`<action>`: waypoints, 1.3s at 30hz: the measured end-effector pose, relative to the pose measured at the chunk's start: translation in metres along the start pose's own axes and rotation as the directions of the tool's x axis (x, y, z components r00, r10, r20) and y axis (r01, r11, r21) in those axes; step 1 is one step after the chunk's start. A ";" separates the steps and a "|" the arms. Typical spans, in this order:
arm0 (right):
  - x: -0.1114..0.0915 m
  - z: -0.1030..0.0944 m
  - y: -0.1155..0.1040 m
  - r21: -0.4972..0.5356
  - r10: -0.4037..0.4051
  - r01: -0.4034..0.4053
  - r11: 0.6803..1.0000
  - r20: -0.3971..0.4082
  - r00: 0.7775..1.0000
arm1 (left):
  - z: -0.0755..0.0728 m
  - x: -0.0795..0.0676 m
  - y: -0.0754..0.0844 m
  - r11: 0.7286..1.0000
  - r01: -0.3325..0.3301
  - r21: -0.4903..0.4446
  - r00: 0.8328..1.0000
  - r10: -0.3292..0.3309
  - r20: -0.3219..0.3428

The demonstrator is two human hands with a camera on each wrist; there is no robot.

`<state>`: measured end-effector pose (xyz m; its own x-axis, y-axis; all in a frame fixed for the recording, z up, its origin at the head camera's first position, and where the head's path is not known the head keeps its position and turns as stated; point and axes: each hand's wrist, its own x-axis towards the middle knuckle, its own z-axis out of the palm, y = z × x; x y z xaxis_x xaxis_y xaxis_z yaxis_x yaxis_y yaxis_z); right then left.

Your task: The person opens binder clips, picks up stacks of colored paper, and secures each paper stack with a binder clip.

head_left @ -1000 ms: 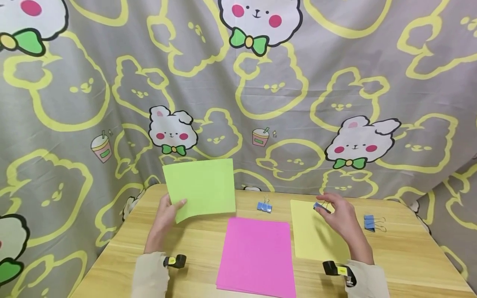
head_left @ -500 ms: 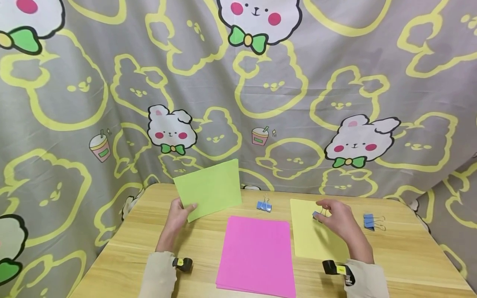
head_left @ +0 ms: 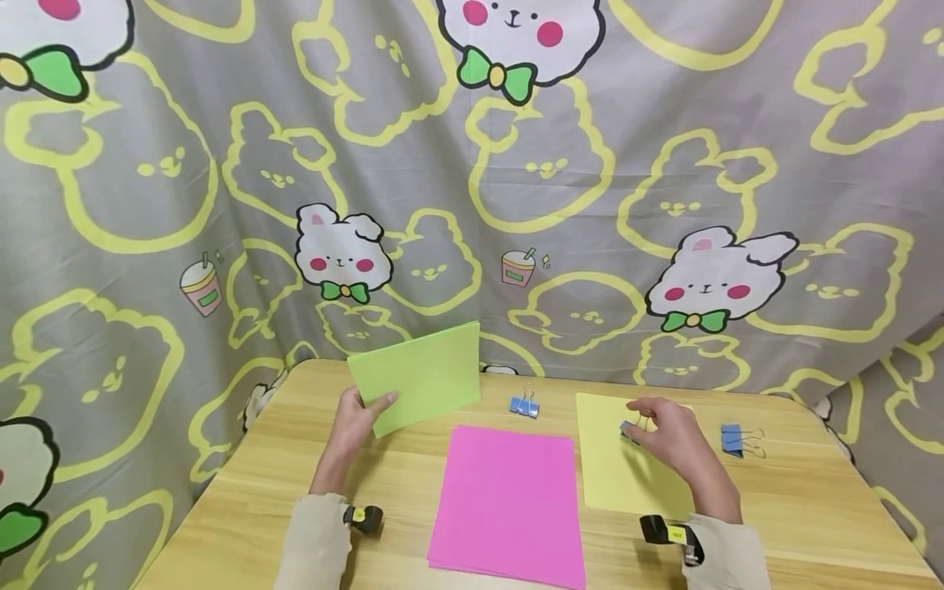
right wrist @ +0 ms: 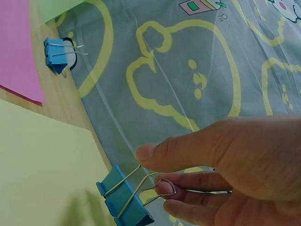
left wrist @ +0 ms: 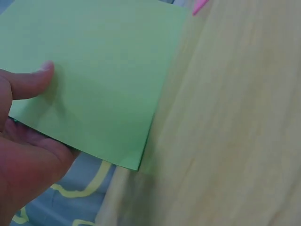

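Note:
My left hand [head_left: 359,420] grips a thin stack of light green paper [head_left: 428,373] by its left side, thumb across the front and fingers behind. The stack stands tilted, its lower edge close to the table; whether it touches is unclear. My right hand [head_left: 669,432] pinches a blue binder clip [right wrist: 123,200] by its wire handles, thumb on one side and fingers on the other. That clip hovers over the yellow paper [head_left: 612,483]. The left wrist view shows the thumb on the green paper [left wrist: 103,89] and its lower corner near the wood.
Pink sheets [head_left: 509,508] lie stacked in the middle of the wooden table [head_left: 391,508]. One blue binder clip [head_left: 525,406] rests behind them; another blue clip [head_left: 732,440] lies right of the yellow paper. A printed curtain [head_left: 442,188] hangs at the table's back edge.
My left hand has moved right and slightly down, bringing the green stack nearer the middle and tipping it. My right hand has lowered the binder clip a little.

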<state>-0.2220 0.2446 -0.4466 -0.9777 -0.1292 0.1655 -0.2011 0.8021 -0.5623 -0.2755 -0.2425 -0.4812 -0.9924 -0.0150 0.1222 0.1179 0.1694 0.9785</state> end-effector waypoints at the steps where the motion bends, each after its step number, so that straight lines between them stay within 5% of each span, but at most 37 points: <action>1: 0.000 0.000 0.000 0.004 -0.004 0.004 1.000 -0.002 1.000 | 0.001 0.001 0.000 1.000 -0.004 0.000 1.000 0.004 0.000; 8: -0.001 0.001 0.004 0.033 -0.028 0.028 0.999 0.001 1.000 | 0.002 0.002 -0.006 1.000 -0.003 0.001 1.000 0.003 -0.007; 18: -0.002 -0.004 0.003 0.013 0.068 -0.070 0.997 0.122 0.990 | 0.001 0.002 -0.011 1.000 0.016 0.004 0.999 -0.016 0.041; 33: -0.001 -0.006 0.003 0.010 0.090 -0.093 0.996 0.149 0.985 | 0.002 0.002 -0.002 0.999 -0.003 0.052 1.000 0.004 -0.027; 39: -0.003 -0.010 0.001 0.000 0.113 -0.114 0.993 0.153 0.982 | 0.002 -0.002 0.007 0.998 -0.045 0.039 0.998 0.043 0.042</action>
<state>-0.2186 0.2516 -0.4401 -0.9918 -0.1251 -0.0248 -0.0879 0.8114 -0.5778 -0.2724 -0.2393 -0.4753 -0.9870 0.0337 0.1570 0.1606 0.2086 0.9647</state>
